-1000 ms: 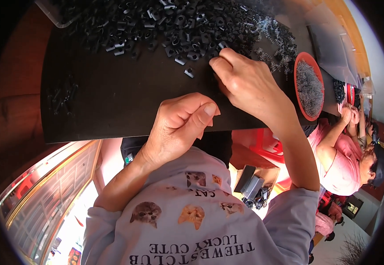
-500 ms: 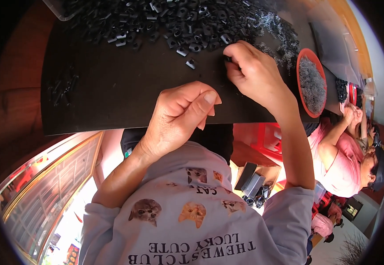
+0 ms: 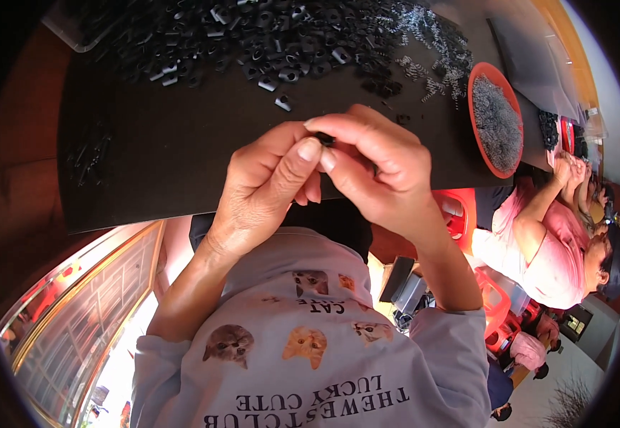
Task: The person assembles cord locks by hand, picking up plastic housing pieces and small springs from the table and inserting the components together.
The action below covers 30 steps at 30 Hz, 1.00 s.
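Note:
Over the near edge of the black table (image 3: 153,143), my two hands meet fingertip to fingertip. A small black part (image 3: 323,138) sits between them. My right hand (image 3: 388,167) pinches it with thumb and forefinger. My left hand (image 3: 267,178) is closed, its thumb and forefinger pressed against the same part; whether anything else lies inside its curled fingers is hidden. One loose black tubular piece (image 3: 283,103) lies just beyond my hands, apart from a large heap of similar black plastic pieces (image 3: 281,50).
Loose metal springs (image 3: 434,50) are spread at the heap's right. An orange bowl (image 3: 475,125) full of springs stands at the table's right side. Several thin black pieces (image 3: 90,157) lie at the left. A co-worker in pink (image 3: 549,264) works at the right.
My right hand has come back from the edge of the heap toward me and left, with a small black part. It now meets my left hand, which has stayed nearly in place.

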Each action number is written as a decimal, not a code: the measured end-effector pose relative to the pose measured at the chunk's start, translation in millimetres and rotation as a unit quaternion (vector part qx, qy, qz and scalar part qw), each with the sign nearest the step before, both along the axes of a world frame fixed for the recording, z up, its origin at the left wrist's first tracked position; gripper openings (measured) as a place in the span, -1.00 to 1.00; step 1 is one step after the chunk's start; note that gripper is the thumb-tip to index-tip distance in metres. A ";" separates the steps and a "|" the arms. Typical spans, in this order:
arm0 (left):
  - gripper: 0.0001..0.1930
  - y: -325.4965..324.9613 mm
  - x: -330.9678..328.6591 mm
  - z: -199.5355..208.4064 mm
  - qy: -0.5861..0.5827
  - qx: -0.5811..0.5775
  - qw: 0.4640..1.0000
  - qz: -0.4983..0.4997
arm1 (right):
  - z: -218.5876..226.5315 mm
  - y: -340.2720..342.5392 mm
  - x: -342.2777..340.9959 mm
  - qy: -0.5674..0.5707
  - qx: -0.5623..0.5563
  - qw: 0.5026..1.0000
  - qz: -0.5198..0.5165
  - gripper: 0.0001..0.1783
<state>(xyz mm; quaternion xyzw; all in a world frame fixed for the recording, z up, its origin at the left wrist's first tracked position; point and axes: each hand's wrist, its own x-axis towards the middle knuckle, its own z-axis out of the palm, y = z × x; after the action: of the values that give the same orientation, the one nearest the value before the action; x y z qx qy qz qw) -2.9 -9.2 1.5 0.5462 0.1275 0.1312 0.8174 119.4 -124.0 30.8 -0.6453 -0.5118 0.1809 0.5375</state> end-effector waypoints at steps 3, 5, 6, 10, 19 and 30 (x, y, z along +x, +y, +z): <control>-0.69 -0.7 -1.9 -3.1 -0.020 0.018 0.999 0.020 | 0.1 -3.8 1.0 -0.023 0.006 1.000 -0.007 -0.71; -0.70 -2.2 -3.3 0.9 0.033 0.014 0.999 0.036 | 6.8 -11.4 18.8 -0.120 -0.021 0.992 -0.031 -0.73; -0.71 -1.7 -3.0 -0.2 0.028 0.019 0.999 0.035 | 7.1 -14.3 33.6 -0.167 -0.017 0.984 -0.062 -0.77; -0.72 -2.6 -2.0 0.2 0.016 0.018 0.999 0.026 | 11.1 -48.1 100.2 -0.314 -0.161 0.924 -0.147 -0.88; -0.77 -1.6 -3.7 -0.7 0.015 0.023 0.999 0.017 | 10.9 -55.6 116.7 -0.491 -0.280 0.822 -0.076 -0.93; -0.77 -5.2 -2.5 0.8 0.012 0.021 0.999 0.025 | 7.1 -41.9 122.3 -0.530 -0.270 0.803 -0.047 -0.93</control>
<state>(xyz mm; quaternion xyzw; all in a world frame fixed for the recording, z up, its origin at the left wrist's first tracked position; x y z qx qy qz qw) -5.4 -14.3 2.3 0.5613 0.1481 0.1479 0.8007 241.7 -165.9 37.8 -0.7831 -0.6162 -0.0840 -0.0054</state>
